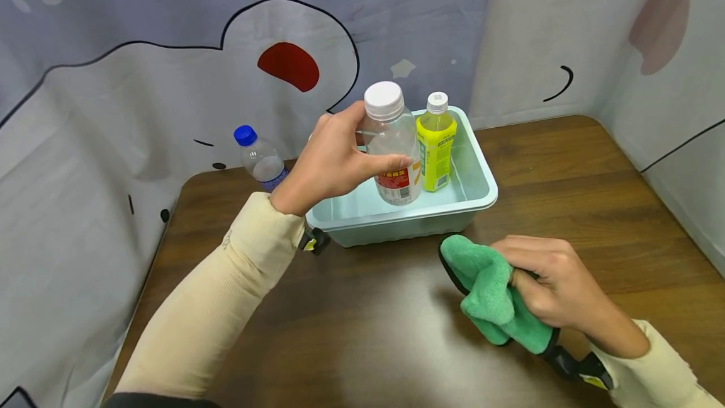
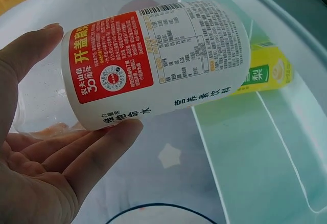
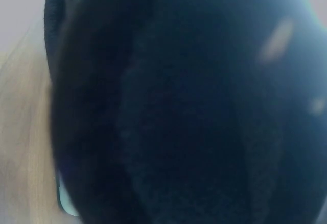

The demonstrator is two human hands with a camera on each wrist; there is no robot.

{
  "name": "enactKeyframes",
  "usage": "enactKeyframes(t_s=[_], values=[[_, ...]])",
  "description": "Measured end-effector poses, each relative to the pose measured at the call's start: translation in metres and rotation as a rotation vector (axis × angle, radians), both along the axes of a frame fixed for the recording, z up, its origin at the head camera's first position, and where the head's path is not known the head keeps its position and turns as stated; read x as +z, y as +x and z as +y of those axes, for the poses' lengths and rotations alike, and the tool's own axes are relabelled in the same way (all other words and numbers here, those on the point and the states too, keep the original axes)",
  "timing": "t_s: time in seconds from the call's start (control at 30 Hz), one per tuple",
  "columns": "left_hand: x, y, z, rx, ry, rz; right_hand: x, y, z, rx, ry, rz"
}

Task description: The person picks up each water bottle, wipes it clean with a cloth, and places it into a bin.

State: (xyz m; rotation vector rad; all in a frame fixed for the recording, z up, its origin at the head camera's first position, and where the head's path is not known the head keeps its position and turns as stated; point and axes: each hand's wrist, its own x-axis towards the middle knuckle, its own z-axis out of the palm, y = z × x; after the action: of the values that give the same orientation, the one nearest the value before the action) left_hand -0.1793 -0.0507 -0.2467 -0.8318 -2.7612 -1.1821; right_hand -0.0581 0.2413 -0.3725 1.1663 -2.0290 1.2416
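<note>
My left hand [image 1: 334, 159] grips a clear plastic bottle [image 1: 392, 143] with a white cap, its thumb and fingers around the upper body. The bottle is nearly upright over a pale blue plastic tub [image 1: 396, 224]. Up close in the left wrist view, the bottle's label [image 2: 158, 55] is white with a red panel. My right hand [image 1: 557, 279] holds a bunched green cloth [image 1: 489, 291] with black edging, close over the table to the right of the tub's front. In the right wrist view the dark cloth [image 3: 189, 111] fills most of the frame and hides the fingers.
A yellow-green drink bottle [image 1: 436, 153] with a white cap stands inside the tub at the right. Behind my left wrist is a blue-capped clear bottle [image 1: 260, 157], partly hidden. The brown wooden table [image 1: 362, 332] meets a patterned curtain [image 1: 170, 99] at the back.
</note>
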Motion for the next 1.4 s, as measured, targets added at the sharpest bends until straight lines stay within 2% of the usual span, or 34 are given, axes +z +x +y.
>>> enactKeyframes(t_s=[0.33,0.53,0.93,1.23,1.4], values=[[-0.011,-0.02,0.009,0.046,-0.044,0.027,-0.002,0.001,0.001,-0.015,0.013,-0.008],[-0.021,-0.033,0.014,0.083,-0.063,0.007,-0.004,0.002,0.001,-0.023,0.015,-0.011],[-0.043,-0.061,0.026,0.152,-0.115,-0.134,-0.007,0.001,0.0,-0.014,0.005,-0.009],[-0.054,-0.08,0.034,0.146,-0.147,-0.278,-0.01,0.003,0.0,-0.008,0.0,-0.014],[-0.059,-0.089,0.035,0.12,-0.083,-0.381,-0.011,0.003,0.001,-0.005,-0.005,-0.018]])
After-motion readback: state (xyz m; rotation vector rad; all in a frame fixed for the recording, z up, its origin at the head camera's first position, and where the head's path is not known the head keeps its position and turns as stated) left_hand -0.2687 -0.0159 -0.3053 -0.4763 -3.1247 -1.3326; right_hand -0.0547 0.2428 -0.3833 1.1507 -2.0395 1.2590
